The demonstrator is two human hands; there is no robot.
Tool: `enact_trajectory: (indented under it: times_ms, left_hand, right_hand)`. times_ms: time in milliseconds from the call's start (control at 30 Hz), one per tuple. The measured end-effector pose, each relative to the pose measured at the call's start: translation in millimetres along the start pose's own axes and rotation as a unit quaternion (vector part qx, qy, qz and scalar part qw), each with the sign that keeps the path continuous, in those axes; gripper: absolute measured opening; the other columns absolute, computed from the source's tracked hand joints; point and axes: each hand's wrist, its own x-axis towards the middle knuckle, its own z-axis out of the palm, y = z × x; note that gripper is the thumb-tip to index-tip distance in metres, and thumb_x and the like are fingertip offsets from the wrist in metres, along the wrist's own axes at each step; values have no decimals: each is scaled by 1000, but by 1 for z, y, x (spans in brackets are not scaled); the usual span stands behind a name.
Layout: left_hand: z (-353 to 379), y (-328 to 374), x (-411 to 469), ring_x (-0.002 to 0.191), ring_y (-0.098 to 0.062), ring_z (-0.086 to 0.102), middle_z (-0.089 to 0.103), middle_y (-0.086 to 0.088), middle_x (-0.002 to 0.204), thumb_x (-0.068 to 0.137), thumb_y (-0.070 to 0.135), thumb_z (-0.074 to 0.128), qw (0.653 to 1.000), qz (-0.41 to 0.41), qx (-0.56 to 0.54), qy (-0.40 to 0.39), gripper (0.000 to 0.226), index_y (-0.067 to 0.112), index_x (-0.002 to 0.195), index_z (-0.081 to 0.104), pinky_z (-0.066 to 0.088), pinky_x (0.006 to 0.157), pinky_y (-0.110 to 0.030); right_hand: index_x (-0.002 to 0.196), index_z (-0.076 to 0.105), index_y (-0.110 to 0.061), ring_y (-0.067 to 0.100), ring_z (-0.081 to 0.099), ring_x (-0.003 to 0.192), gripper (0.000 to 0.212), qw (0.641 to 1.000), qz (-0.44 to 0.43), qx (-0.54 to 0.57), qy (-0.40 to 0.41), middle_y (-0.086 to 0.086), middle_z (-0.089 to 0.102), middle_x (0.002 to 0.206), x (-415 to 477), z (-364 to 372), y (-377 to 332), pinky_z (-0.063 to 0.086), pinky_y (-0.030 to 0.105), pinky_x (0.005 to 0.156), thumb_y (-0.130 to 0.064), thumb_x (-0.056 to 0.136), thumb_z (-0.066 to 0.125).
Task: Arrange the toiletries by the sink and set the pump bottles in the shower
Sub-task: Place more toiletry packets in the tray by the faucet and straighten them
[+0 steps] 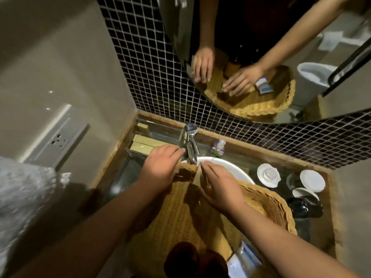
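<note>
A woven basket (271, 203) sits over the white sink (230, 167). At its far end stand several flat brown and tan toiletry boxes (193, 178). My left hand (162, 167) grips them from the left, its fingers reaching toward the tap (190, 145). From the right, my right hand (220, 187) holds the same boxes with curled fingers. Two dark brown pump bottles (184, 259) lie at the basket's near end, next to a blue and white packet (247, 257). More tan boxes (144, 143) lie in a clear tray left of the tap.
A small soap bottle (217, 147) stands behind the sink. Lidded cups (269, 174) and a black object (305, 205) crowd the counter's right side. A mirror (261, 57) hangs above on dark mosaic tile. A wall socket (58, 141) is at the left.
</note>
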Motion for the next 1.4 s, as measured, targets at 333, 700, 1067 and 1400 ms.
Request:
enact_trajectory:
  times_ms: [333, 700, 1067, 1400]
  left_hand:
    - [-34, -90, 48, 126, -23, 45, 39, 2, 141, 76, 26, 81, 992, -120, 28, -14, 79, 25, 144, 40, 51, 95, -37]
    - [-11, -123, 66, 99, -18, 65, 37, -2, 152, 82, 27, 74, 982, -182, 42, 13, 69, 42, 140, 40, 55, 73, -32]
    - [22, -142, 71, 114, -26, 55, 49, -6, 137, 96, 37, 53, 970, -236, -60, 18, 48, 28, 141, 43, 53, 91, -45]
    - [44, -157, 111, 129, -28, 44, 24, 0, 159, 87, 22, 62, 954, -293, -42, -40, 66, 26, 149, 38, 43, 100, -35]
  right_hand:
    - [156, 20, -25, 13, 36, 131, 99, 994, -23, 82, 61, -7, 35, 143, 109, -7, -52, 43, 28, 102, -38, 78, 79]
    - [145, 29, -41, 26, 50, 126, 94, 981, 11, 194, -23, -4, 36, 147, 178, 28, -58, 52, 42, 97, -8, 74, 80]
    - [140, 41, -22, 18, 61, 99, 39, 972, 66, 217, 62, 1, 54, 124, 212, 51, -66, 56, 37, 82, -30, 102, 46]
    - [142, 48, -22, 33, 56, 113, 44, 978, 100, 184, 25, 10, 45, 143, 243, 76, -72, 48, 41, 93, -19, 98, 50]
